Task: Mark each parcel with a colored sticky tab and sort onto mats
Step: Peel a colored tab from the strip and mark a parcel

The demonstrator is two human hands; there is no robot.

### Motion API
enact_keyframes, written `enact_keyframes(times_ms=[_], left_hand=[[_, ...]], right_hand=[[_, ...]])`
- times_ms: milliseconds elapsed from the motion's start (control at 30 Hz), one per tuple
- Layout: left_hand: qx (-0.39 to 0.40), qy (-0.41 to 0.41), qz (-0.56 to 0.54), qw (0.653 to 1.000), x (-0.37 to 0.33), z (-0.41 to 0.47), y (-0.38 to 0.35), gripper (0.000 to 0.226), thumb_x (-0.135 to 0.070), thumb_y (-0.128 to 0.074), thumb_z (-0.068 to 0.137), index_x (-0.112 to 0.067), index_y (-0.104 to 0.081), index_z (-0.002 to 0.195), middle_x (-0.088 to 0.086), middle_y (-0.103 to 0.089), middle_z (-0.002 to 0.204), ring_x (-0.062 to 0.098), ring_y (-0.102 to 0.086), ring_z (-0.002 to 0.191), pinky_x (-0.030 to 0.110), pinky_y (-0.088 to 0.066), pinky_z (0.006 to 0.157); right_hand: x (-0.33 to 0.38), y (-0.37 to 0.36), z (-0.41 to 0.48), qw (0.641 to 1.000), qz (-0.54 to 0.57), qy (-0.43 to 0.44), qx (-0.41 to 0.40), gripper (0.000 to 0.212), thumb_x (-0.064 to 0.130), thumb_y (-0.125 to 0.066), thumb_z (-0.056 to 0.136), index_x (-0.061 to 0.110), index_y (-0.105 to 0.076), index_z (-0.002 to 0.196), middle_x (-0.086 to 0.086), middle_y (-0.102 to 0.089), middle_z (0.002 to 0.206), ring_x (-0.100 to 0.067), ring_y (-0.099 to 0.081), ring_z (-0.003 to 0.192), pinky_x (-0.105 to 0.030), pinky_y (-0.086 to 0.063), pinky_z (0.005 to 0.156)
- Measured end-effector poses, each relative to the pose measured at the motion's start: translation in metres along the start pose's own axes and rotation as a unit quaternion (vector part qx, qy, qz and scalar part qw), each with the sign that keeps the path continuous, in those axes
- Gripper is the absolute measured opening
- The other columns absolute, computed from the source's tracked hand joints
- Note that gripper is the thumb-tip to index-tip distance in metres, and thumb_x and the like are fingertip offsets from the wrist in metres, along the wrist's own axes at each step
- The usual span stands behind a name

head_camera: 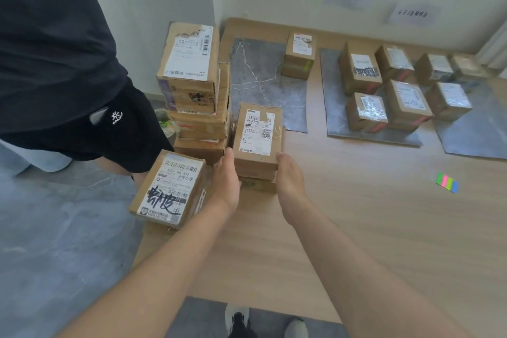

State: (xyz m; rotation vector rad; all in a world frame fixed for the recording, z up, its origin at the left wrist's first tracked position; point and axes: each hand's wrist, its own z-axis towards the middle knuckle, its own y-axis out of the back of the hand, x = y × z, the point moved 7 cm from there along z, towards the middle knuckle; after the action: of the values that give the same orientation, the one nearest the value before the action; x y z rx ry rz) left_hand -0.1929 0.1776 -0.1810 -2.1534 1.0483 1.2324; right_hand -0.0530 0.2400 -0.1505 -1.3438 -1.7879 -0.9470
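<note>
Left hand point(227, 177) & right hand point(288, 180) clasp a taped cardboard parcel point(258, 134) by its near sides, centre, just right of the box stack point(192, 85). Grip snug, thumbs up the sides, fingers hidden beneath. Striped sticky tabs point(447, 182) lie on the floor to the right. Marbled grey mat point(263, 85) lies beyond.

Every parcel here is plain brown cardboard with a white label. The middle parcel point(258, 132) has black print and a QR square, and the near-left parcel point(168, 189) has fat black marker scrawl over its label. Left mat point(252, 77) and middle mat point(333, 107) are grey with thin white marble veins. The sticky tab pad point(447, 182) is striped green, pink and blue. The far box point(299, 49) has a green tab point(307, 65). Floor point(356, 228) is pale wood grain.
</note>
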Motion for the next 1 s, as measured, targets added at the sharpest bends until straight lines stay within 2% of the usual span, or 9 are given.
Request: enact_keyframes(times_ms=[200,300,433,500,633,733,867,933,1000], left_hand=[[0.009,0.009,0.029,1.000,0.005,0.000,0.000,0.089,-0.097,-0.033,0.063,-0.034,-0.065,0.118,-0.012,-0.062,0.127,0.013,-0.052,0.124,0.046,-0.034,0.113],[0.024,0.009,0.012,1.000,-0.003,-0.008,-0.006,0.077,-0.085,-0.034,0.069,-0.028,-0.068,0.109,-0.007,-0.071,0.117,0.013,-0.059,0.117,0.042,-0.037,0.112],[0.036,-0.004,-0.021,0.999,-0.017,-0.020,-0.025,0.051,-0.061,-0.034,0.099,-0.019,-0.060,0.089,0.001,-0.074,0.093,0.016,-0.066,0.099,0.039,-0.046,0.104],[0.043,-0.012,-0.022,0.999,-0.022,-0.022,-0.035,0.051,-0.056,-0.033,0.102,-0.018,-0.060,0.081,-0.001,-0.074,0.084,0.017,-0.067,0.094,0.039,-0.047,0.101],[0.081,-0.029,0.004,0.996,-0.033,-0.032,-0.062,0.058,-0.071,-0.032,0.090,-0.031,-0.073,0.082,-0.009,-0.077,0.093,0.020,-0.067,0.108,0.047,-0.043,0.108],[0.110,-0.039,0.022,0.993,-0.036,-0.042,-0.091,0.059,-0.063,-0.028,0.100,-0.043,-0.075,0.071,-0.019,-0.076,0.086,0.015,-0.067,0.104,0.040,-0.044,0.105],[0.144,-0.055,0.045,0.987,-0.038,-0.065,-0.143,0.061,-0.054,-0.022,0.105,-0.039,-0.075,0.080,-0.017,-0.076,0.085,0.008,-0.069,0.095,0.033,-0.050,0.094],[0.145,-0.067,0.054,0.986,-0.036,-0.073,-0.170,0.059,-0.050,-0.022,0.107,-0.037,-0.073,0.080,-0.019,-0.075,0.079,0.007,-0.067,0.091,0.030,-0.050,0.086],[0.151,-0.076,0.074,0.983,-0.030,-0.079,-0.200,0.064,-0.051,-0.021,0.106,-0.042,-0.077,0.075,-0.018,-0.075,0.080,0.010,-0.067,0.094,0.032,-0.049,0.092]], right_hand=[[-0.007,0.017,-0.005,1.000,-0.002,0.000,-0.030,0.028,0.036,-0.039,0.089,0.016,-0.058,0.082,0.004,-0.053,0.081,-0.017,-0.041,0.074,-0.032,-0.035,0.067],[-0.003,0.029,-0.010,0.999,0.003,0.005,-0.050,0.033,0.037,-0.039,0.086,0.010,-0.057,0.081,0.002,-0.051,0.079,-0.018,-0.041,0.072,-0.034,-0.034,0.065],[-0.001,0.050,-0.016,0.997,0.019,0.017,-0.067,0.024,0.030,-0.042,0.096,0.017,-0.044,0.076,0.005,-0.043,0.076,-0.016,-0.036,0.071,-0.032,-0.031,0.064],[-0.001,0.063,-0.016,0.996,0.028,0.019,-0.079,0.022,0.031,-0.043,0.096,0.017,-0.045,0.079,0.004,-0.044,0.078,-0.017,-0.038,0.073,-0.032,-0.032,0.065],[0.001,0.091,-0.019,0.994,0.038,0.031,-0.103,0.020,0.032,-0.044,0.096,0.018,-0.046,0.082,0.004,-0.044,0.079,-0.018,-0.038,0.073,-0.033,-0.033,0.066],[0.003,0.119,-0.020,0.992,0.042,0.048,-0.109,0.019,0.033,-0.043,0.096,0.018,-0.047,0.085,0.006,-0.046,0.081,-0.017,-0.041,0.074,-0.032,-0.035,0.067],[0.003,0.163,-0.014,0.992,0.018,0.061,-0.112,0.026,0.049,-0.040,0.081,0.033,-0.059,0.090,0.001,-0.064,0.109,-0.020,-0.057,0.098,-0.037,-0.046,0.085],[0.001,0.190,-0.012,0.991,0.005,0.071,-0.110,0.024,0.042,-0.039,0.084,0.035,-0.060,0.076,0.003,-0.064,0.098,-0.017,-0.053,0.088,-0.034,-0.044,0.077],[-0.003,0.222,-0.011,0.991,0.015,0.075,-0.113,0.028,0.031,-0.041,0.091,0.033,-0.057,0.069,0.010,-0.058,0.082,-0.013,-0.048,0.076,-0.030,-0.039,0.066]])
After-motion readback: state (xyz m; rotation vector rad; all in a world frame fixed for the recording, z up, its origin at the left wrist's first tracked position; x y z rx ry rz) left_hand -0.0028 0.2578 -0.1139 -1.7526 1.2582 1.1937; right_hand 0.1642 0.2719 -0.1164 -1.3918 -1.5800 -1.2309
